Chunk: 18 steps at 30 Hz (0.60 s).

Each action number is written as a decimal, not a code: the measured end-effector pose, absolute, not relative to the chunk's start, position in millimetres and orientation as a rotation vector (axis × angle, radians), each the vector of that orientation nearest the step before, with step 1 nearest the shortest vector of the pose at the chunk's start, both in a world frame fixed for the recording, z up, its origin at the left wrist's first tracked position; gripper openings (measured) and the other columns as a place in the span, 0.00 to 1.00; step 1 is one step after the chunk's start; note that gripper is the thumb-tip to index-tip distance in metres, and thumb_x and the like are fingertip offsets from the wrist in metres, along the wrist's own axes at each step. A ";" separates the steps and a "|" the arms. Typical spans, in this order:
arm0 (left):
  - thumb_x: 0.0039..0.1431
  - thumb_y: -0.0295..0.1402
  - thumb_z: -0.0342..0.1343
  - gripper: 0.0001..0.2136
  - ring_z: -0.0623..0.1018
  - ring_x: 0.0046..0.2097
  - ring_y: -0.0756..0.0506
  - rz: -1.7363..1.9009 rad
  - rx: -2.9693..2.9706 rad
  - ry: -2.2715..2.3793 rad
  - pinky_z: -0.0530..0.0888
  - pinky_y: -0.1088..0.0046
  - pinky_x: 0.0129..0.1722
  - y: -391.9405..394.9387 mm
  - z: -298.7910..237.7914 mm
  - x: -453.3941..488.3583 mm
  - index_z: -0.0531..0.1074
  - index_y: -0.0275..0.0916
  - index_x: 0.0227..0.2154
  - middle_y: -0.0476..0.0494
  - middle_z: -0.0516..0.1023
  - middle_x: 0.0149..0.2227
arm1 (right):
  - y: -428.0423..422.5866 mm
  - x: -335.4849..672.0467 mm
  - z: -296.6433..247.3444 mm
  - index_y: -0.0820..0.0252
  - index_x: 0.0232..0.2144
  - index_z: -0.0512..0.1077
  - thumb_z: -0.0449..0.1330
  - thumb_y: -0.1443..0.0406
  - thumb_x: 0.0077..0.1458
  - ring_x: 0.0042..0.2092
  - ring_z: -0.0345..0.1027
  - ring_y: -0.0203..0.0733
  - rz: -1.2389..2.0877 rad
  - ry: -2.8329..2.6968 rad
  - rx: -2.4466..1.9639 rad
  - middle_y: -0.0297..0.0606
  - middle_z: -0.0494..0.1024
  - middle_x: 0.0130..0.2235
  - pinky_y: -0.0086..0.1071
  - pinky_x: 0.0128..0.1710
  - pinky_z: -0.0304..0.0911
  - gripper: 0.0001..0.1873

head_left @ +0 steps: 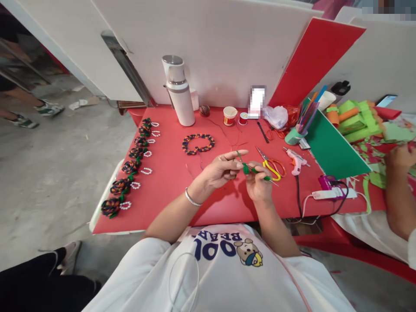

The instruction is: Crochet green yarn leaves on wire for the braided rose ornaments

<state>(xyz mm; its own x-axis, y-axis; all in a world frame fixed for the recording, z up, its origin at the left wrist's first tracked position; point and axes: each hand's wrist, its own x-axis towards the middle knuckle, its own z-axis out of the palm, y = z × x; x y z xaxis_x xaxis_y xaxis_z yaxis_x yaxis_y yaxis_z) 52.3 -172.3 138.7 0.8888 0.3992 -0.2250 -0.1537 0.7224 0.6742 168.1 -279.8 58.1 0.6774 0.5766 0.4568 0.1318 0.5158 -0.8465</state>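
Note:
My left hand [221, 170] pinches a small green crochet piece [246, 169] between thumb and fingers. Green yarn [238, 154] runs over its outstretched index finger. In my right hand [259, 187] is a crochet hook [267, 178] with a green handle, its front part at the green piece. Both hands are close together over the red table [169, 186]. Beyond my left hand lies a multicoloured crocheted loop [190, 150] with a loose yarn tail. Scissors with yellow and orange handles [271, 167] rest just past my right hand.
Multicoloured yarn rosettes with bead loops [121, 186] line the left edge. At the back stand a white thermos [183, 104], a yarn ball [204, 111], a paper cup [229, 116] and a phone [257, 102]. Rightward are a pink glue gun [296, 162], a power strip [334, 193] and another person's arm [398, 195].

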 end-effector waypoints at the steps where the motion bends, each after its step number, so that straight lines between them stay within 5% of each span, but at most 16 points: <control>1: 0.38 0.22 0.71 0.22 0.62 0.19 0.59 0.287 0.675 0.377 0.49 0.82 0.17 -172.0 139.4 52.8 0.83 0.38 0.41 0.54 0.72 0.21 | -279.0 168.2 56.2 0.49 0.34 0.73 0.61 0.40 0.57 0.37 0.77 0.38 0.294 -0.821 -1.011 0.34 0.80 0.39 0.33 0.33 0.73 0.22; 8: 0.36 0.23 0.71 0.23 0.69 0.21 0.56 0.286 0.698 0.415 0.53 0.82 0.17 -173.4 138.4 56.1 0.83 0.38 0.41 0.52 0.74 0.22 | -276.3 171.7 49.3 0.47 0.38 0.72 0.56 0.42 0.63 0.39 0.79 0.38 0.231 -0.914 -1.010 0.34 0.82 0.44 0.32 0.30 0.73 0.20; 13: 0.39 0.30 0.74 0.32 0.66 0.20 0.56 0.656 0.978 0.477 0.58 0.79 0.18 -180.4 131.9 60.3 0.78 0.36 0.53 0.55 0.74 0.21 | -273.4 166.3 46.7 0.50 0.38 0.74 0.63 0.42 0.57 0.41 0.81 0.39 0.370 -0.662 -0.993 0.36 0.85 0.43 0.33 0.36 0.76 0.21; 18: 0.38 0.31 0.75 0.36 0.68 0.20 0.55 0.625 0.962 0.484 0.56 0.78 0.18 -180.7 132.6 59.5 0.76 0.34 0.55 0.56 0.72 0.20 | -272.3 162.7 41.4 0.45 0.39 0.76 0.65 0.44 0.57 0.42 0.81 0.36 0.487 -0.583 -0.892 0.30 0.85 0.44 0.31 0.38 0.77 0.17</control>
<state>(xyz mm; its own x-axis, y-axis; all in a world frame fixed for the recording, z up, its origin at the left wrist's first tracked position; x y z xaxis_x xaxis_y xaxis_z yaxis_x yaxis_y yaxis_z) 59.5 -180.7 132.6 0.7259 0.6798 -0.1047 -0.2710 0.4225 0.8649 162.7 -272.3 41.4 0.7429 0.6148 0.2650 -0.1516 0.5400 -0.8279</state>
